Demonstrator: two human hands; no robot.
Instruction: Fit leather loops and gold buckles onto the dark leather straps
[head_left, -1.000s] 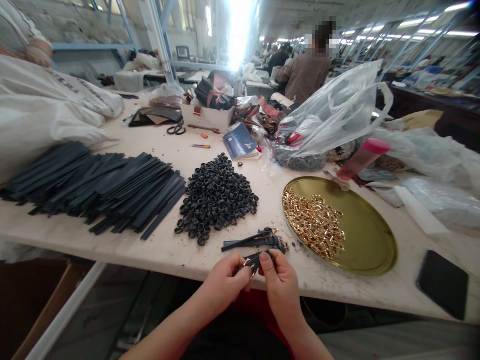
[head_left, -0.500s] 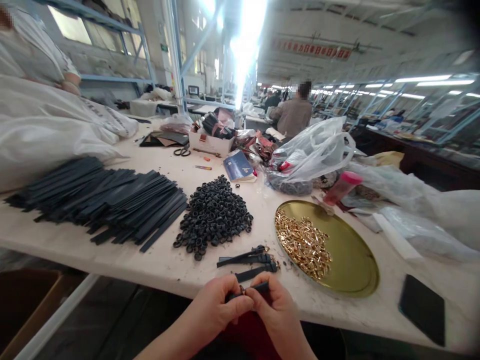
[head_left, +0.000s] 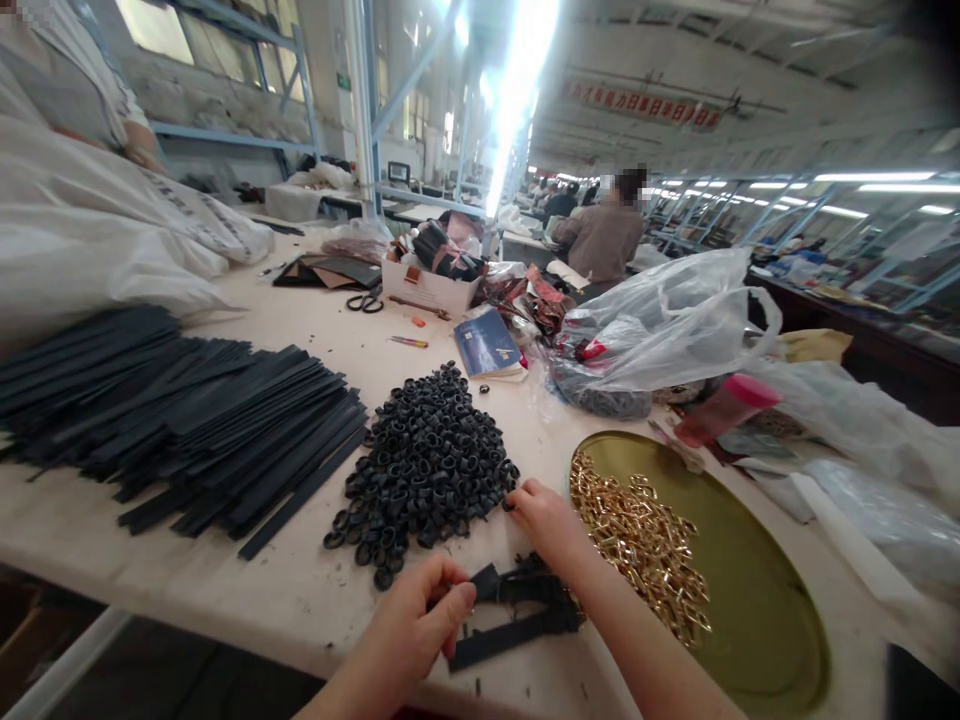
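The left hand (head_left: pixel 424 620) is near the front edge of the bench (head_left: pixel 300 600), its grip closed, thumb against curled fingers, on a dark strap (head_left: pixel 484 583) whose flat end juts out to the right past the fingertips. The right hand (head_left: pixel 553 525) reaches forward to the right edge of a pile of dark rings (head_left: pixel 435 455); its fingertips are drawn together at a single dark ring (head_left: pixel 509 505), though I cannot tell whether the grip has it pinched. Between the two forearms lie several dark straps with fittings (head_left: pixel 517 637), partly covered by the right wrist. The right forearm passes in front of the left rim of a round gold-coloured tray (head_left: pixel 765 600), which holds a heap of shiny gold metal pieces (head_left: pixel 637 540) on its left side. To the left of the ring pile, long dark strips (head_left: pixel 210 430) lie slantwise in a broad, overlapping stack. Behind the pile are a blue booklet (head_left: pixel 486 342), black-handled scissors (head_left: pixel 364 302) and a filled white box (head_left: pixel 427 288). A clear plastic bag (head_left: pixel 667 310) and a pink-capped container (head_left: pixel 724 410), tilted, lie beyond the tray.
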